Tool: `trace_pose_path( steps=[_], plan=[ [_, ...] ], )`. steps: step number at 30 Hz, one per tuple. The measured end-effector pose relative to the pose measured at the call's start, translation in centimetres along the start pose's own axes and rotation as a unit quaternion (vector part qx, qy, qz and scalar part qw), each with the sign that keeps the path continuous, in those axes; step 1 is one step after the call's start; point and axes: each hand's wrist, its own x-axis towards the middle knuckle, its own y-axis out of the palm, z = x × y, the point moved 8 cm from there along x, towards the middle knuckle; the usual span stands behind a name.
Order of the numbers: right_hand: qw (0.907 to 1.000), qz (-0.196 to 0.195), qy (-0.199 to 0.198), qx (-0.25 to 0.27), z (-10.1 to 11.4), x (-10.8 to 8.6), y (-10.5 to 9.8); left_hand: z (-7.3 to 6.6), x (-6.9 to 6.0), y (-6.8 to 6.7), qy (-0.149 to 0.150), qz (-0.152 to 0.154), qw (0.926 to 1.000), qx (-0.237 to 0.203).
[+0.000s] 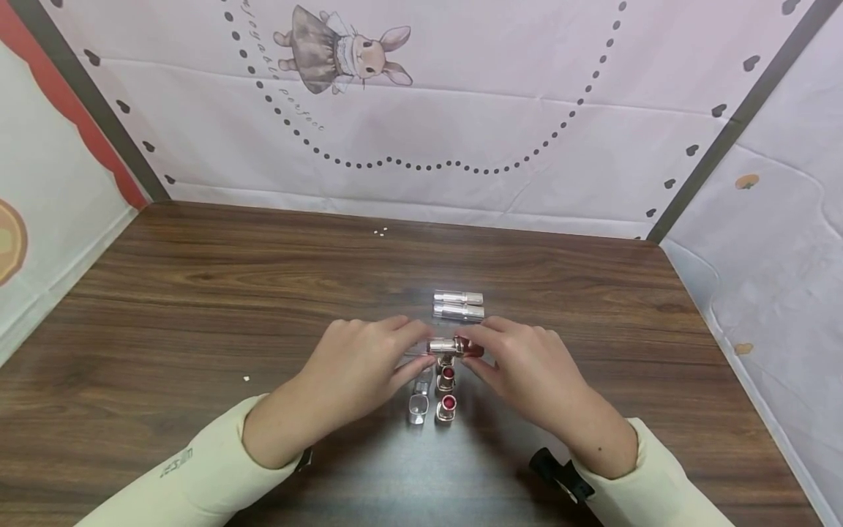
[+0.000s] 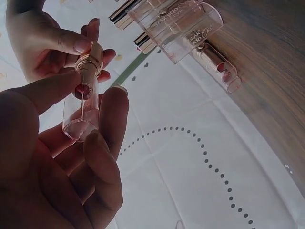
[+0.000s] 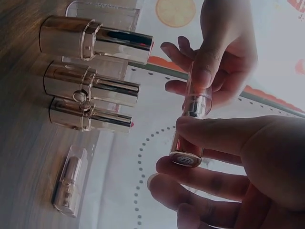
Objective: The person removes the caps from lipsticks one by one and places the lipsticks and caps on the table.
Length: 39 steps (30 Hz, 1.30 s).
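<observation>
Between both hands is a lipstick [image 1: 445, 347] with a gold base [image 3: 187, 145], held lengthwise above the table. My left hand [image 1: 365, 364] pinches its clear cap [image 2: 78, 126] with thumb and fingers. My right hand [image 1: 530, 369] grips the base by its sides. In the left wrist view the red lipstick bullet [image 2: 83, 90] shows inside the cap; whether the cap is fully seated I cannot tell. Just below the hands, uncapped lipsticks [image 1: 446, 408] stand upright in a column, three of them in the right wrist view. Beside them stand clear caps [image 1: 418, 408].
Two capped lipsticks [image 1: 459, 312] lie side by side beyond the hands. Small white bits [image 1: 380, 232] are near the back edge of the wooden table [image 1: 263, 278], another white bit [image 1: 246, 378] left of my left arm. Printed cloth walls [image 1: 461, 88] enclose the table's back and sides.
</observation>
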Motion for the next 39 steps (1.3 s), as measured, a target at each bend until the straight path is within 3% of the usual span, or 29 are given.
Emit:
trace_pose_path(
  steps=[8, 13, 22, 27, 31, 35, 39],
  plan=[
    [0.9999, 0.014, 0.009, 0.003, -0.8, 0.3, 0.2, 0.7, 0.2, 0.0, -0.004, -0.008, 1.0, -0.002],
    [0.9983, 0.038, 0.031, 0.032, -1.5, 0.7, 0.8, 2.1, 0.5, 0.3, -0.027, 0.003, 0.9995, -0.013],
    [0.9923, 0.059, 0.081, 0.073, -3.7, 1.5, 2.5, 4.2, 1.4, 2.1, -0.069, 0.075, 0.9908, -0.089],
    [0.9877, 0.075, 0.099, 0.096, -4.7, 1.9, 3.8, 5.5, 1.1, 3.4, -0.086, 0.101, 0.9865, -0.097],
    [0.9875, 0.079, 0.108, 0.084, -5.5, 2.0, 4.7, 6.4, 0.9, 4.9, -0.108, 0.129, 0.98, -0.107],
    [0.9881, 0.076, 0.11, 0.075, -6.0, 2.1, 5.3, 6.9, 0.7, 6.3, -0.118, 0.15, 0.9755, -0.109],
    [0.9875, 0.078, 0.105, 0.088, -6.1, 2.4, 5.9, 7.1, 0.5, 6.8, -0.125, 0.159, 0.9736, -0.107]
  ],
)
